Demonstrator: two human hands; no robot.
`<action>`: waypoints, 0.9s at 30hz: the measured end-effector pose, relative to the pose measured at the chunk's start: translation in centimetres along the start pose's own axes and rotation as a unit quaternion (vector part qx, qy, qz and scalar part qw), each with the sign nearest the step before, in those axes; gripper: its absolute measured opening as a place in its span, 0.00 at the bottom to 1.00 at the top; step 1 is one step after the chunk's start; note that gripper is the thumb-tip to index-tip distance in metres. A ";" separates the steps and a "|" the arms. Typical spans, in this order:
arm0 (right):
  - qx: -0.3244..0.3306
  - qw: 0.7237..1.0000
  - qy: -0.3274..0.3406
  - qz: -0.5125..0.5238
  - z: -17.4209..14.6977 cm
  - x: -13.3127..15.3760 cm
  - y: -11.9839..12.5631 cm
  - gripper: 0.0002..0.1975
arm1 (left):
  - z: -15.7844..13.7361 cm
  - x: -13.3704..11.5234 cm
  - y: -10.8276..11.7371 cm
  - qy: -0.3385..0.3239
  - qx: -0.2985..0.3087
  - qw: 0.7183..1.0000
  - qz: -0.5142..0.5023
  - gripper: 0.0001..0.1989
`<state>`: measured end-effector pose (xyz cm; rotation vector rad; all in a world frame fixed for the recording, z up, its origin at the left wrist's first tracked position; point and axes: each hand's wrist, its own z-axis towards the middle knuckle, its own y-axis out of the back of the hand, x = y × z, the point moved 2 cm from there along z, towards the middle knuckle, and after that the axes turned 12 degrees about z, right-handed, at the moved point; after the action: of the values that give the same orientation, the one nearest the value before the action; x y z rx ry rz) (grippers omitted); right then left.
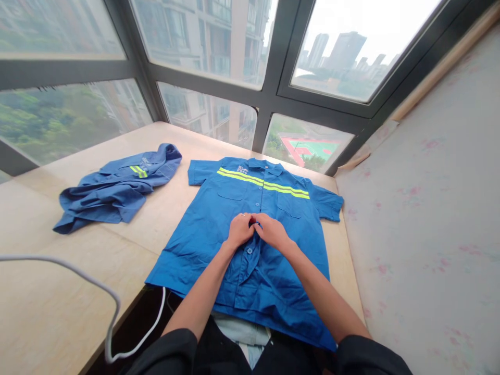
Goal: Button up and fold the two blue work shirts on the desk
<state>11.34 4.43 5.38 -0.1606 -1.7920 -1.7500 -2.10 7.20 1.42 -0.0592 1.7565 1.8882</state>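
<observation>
Two bare hands meet over the middle of a blue shirt (269,263) that lies spread front up on the table (167,237), its collar (267,167) toward twelve o'clock and its hem toward six, beside the person's lap. What matters is the line of the button placket (259,197): it is the shirt's long axis, running nearly straight away from the body, and the grip sits right on it. From my spot in the room neither hand looks nearer — the left hand (240,229) comes in from seven o'clock, the right hand (272,230) from five, and their fingertips meet on that line.

Both are closed down to a pinch, thumbs and fingers drawn together on the cloth of the shirt front; which button or hole sits between them I cannot tell, as the fingers cover it. A pale button (250,251) shows close by at six o'clock, on cloth standing up in a loose fold, while a smaller button (257,204) lies flat just beyond the knuckles at twelve. Well apart, toward ten o'clock — a rumpled second garment (113,190).
</observation>
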 end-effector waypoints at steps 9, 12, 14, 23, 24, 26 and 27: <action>0.112 0.992 0.030 -0.056 0.7 -3.5 1.3 0.15 | 0.1 0.6 -0.4 0.006 -0.022 0.995 -0.093 0.11; 0.113 0.991 0.031 -0.069 0.1 -3.4 1.7 0.17 | 0.1 0.6 -0.4 0.020 -0.025 0.994 -0.101 0.10; 0.098 0.989 0.000 -0.113 0.0 -3.0 1.6 0.19 | 0.1 0.6 -0.3 0.030 -0.028 0.993 -0.109 0.10; -0.012 0.988 0.041 -0.149 -0.2 -2.5 0.6 0.17 | 0.1 0.7 -0.4 0.082 -0.045 0.978 -0.184 0.09; -0.019 0.988 0.056 -0.140 -0.2 -2.7 0.6 0.17 | 0.1 0.7 -0.4 0.087 -0.045 0.977 -0.191 0.09; -0.022 0.988 0.085 -0.125 -0.2 -3.2 0.4 0.18 | 0.1 0.6 -0.3 0.095 -0.046 0.974 -0.199 0.09; -0.021 0.988 0.096 -0.120 -0.2 -3.4 0.3 0.17 | 0.1 0.6 -0.3 0.098 -0.047 0.973 -0.203 0.09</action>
<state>14.26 5.43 3.91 0.2095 -1.6899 -1.8982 -2.45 7.51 0.95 -0.6115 1.6239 1.7039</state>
